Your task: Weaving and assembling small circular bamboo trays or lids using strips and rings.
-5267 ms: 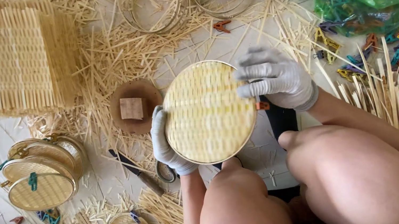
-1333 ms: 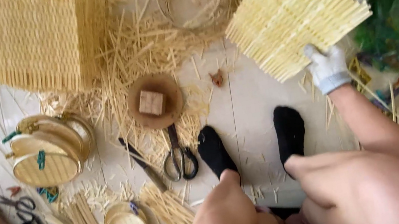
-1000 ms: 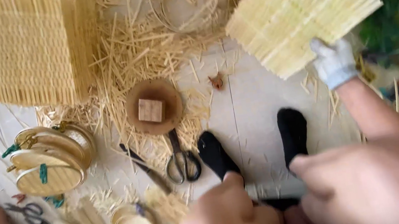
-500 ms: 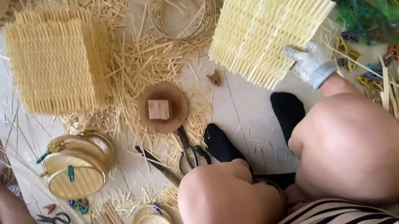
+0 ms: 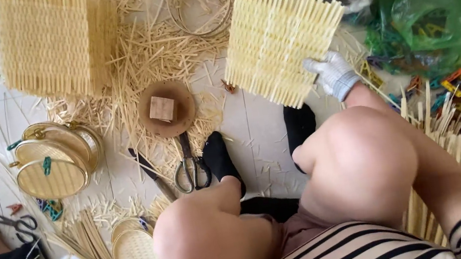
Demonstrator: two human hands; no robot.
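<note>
We are gripping a square woven bamboo mat point(image 5: 280, 37) by its lower right edge in our gloved right hand point(image 5: 332, 75), lifting it above the floor point(image 5: 260, 137). Our left hand is hiding from view. The mat's strip ends are sticking out untrimmed; scissors point(image 5: 189, 167) are lying near our feet.

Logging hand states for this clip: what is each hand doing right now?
Right hand: gloved, closed on the edge of the square woven bamboo mat, holding it up off the floor.
Left hand: not in view.
</note>
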